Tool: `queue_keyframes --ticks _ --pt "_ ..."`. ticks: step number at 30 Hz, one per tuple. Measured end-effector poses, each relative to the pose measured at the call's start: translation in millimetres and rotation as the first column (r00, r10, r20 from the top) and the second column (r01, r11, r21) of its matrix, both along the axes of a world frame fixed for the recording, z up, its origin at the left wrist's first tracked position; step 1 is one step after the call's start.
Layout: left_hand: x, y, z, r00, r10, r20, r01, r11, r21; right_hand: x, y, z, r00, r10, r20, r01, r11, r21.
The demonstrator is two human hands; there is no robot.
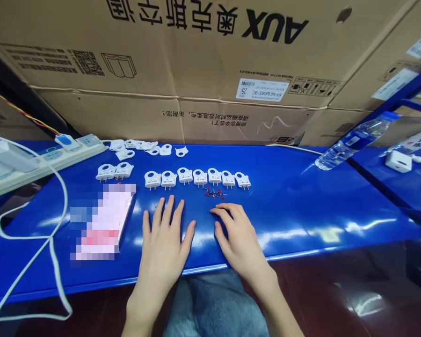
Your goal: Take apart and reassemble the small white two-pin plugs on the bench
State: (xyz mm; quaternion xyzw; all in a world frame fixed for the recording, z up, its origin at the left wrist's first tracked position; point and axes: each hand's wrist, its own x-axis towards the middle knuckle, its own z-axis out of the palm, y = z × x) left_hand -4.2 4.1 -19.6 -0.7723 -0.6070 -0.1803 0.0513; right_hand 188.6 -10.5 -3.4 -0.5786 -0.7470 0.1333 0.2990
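My left hand [163, 243] lies flat on the blue table with its fingers spread and nothing in it. To its right, my right hand [240, 236] rests with thumb and fingers apart, lightly bent, also holding nothing. Just beyond its fingertips is a small cluster of red-and-dark wired parts [215, 193], too small to name. Behind both hands runs a row of several white two-pin plug housings [199, 177], each with a round hole, their pins towards me. Two more plug housings [123, 169] sit side by side farther left. Loose white ring-shaped covers [165, 150] lie behind them.
Left of my left hand lies a flat pinkish object [108, 220], blurred out. A white power strip [45, 164] and looping white cable [54, 262] occupy the left side. Against the cardboard box [196, 56] at the back right leans a water bottle [354, 142]. A white adapter [398, 161] is far right.
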Motion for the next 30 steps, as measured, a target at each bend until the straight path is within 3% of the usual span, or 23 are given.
queue_keyframes --ticks 6,14,24,30 --pt "0 0 1.5 1.0 -0.005 0.011 0.005 1.0 -0.011 -6 8 -2.5 0.988 -0.15 0.031 0.149 0.988 0.036" --pt "1 -1 3.4 1.0 -0.003 0.027 0.004 1.0 -0.027 -7 17 -6.1 0.994 -0.046 0.102 0.044 0.999 0.024" --pt "2 -2 6.5 1.0 -0.002 0.028 0.003 0.999 -0.038 2 7 -3.8 1.0 -0.014 0.013 0.014 1.0 -0.006" --pt "1 -2 5.4 0.999 0.001 0.037 0.0 1.0 -0.031 -2 -2 -2.7 0.984 -0.001 0.18 0.005 1.0 -0.019"
